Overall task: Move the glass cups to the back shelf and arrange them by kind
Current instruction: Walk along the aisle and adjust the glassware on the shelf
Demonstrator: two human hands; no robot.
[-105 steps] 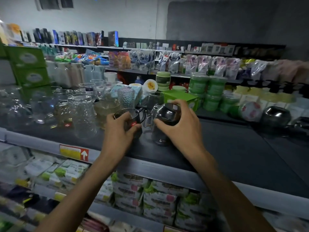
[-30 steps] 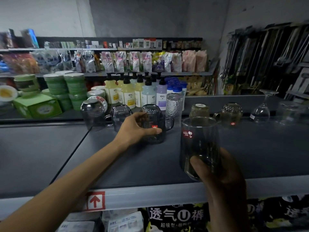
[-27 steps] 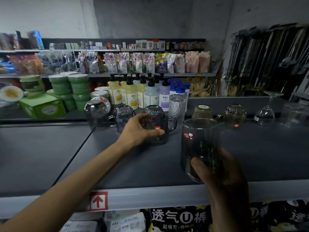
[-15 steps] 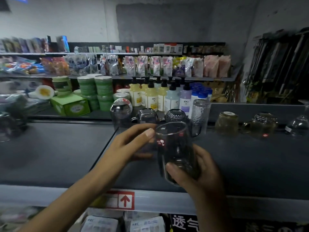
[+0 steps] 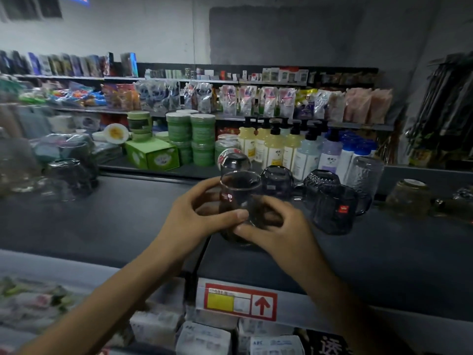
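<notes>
Dim shop; dark shelf top, seemingly bare at left.

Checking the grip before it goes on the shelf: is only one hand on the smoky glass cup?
No: both the left hand and the right hand wrap the upright smoky glass cup.
</notes>
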